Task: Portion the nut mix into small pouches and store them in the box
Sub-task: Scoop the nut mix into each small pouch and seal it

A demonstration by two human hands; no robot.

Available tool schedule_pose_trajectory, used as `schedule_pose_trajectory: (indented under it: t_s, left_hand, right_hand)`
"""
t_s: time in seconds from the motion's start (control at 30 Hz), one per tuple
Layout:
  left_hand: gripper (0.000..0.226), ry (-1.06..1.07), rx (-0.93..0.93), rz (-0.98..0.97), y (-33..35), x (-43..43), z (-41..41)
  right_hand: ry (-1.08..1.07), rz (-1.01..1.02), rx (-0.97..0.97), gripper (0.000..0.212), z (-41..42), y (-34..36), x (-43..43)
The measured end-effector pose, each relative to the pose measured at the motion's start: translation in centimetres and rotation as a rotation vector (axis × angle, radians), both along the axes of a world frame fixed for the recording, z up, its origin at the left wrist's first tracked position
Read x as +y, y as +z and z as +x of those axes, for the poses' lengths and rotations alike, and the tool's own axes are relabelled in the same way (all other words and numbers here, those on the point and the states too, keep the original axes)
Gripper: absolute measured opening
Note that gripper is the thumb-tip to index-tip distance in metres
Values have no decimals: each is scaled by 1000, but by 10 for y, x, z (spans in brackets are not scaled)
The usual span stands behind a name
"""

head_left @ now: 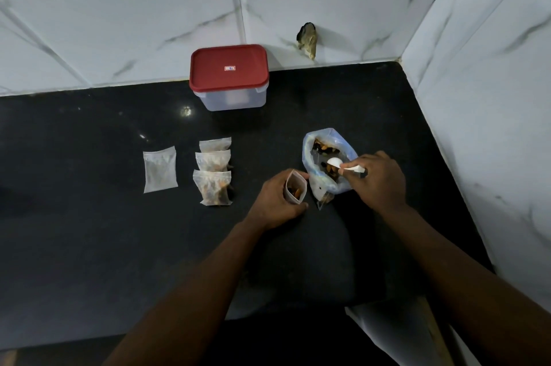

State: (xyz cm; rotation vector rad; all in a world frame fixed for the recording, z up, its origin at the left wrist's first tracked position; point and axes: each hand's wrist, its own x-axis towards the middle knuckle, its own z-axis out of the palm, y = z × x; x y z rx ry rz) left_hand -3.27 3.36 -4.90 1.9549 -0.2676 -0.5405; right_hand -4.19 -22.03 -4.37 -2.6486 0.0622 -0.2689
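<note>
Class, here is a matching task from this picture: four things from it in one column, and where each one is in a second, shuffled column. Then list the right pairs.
1. red-lidded translucent plastic box
2. white plastic spoon
3. small open clear pouch
4. flat clear pouch lying alone

A. in the left hand's grip
B. held by the right hand over the big blue-tinted nut bag
C. at the back, by the tiled wall
D. left of the three filled pouches

Pairs: 1-C, 2-B, 3-A, 4-D
</note>
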Motion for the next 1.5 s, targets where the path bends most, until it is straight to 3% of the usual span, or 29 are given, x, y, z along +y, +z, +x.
schedule_pose_trajectory:
  t_s: [0.13, 0.53, 0.63, 0.8, 0.97, 1.2, 1.4, 1.5]
  left_hand:
    - [59, 4, 8, 2, 0, -1, -1]
    - [58, -15, 19, 6, 1, -2, -1]
    - [57, -29, 45, 20, -1, -3, 0]
    - [56, -62, 56, 82, -4, -5, 3]
    - [57, -72, 65, 78, -3, -4, 2]
    - [59, -67, 90, 54, -3, 0, 3]
    - [58, -75, 96, 48, -4, 2, 4]
    - [56, -76, 92, 75, -6, 3, 6]
  right_hand:
    - [-75, 63, -20, 15, 9, 6, -4]
    - [84, -30, 142, 15, 8, 5, -4]
    - [21, 83, 261, 12, 10, 13, -2]
    - [-60, 451, 547, 16, 23, 29, 2]
    - [-244, 647, 724, 10, 35, 39, 11]
    - [-426, 970, 802, 13, 32, 32, 24]
    - [-465, 1065, 797, 15, 23, 30, 25]
    - [-419, 991, 735, 12, 20, 30, 31]
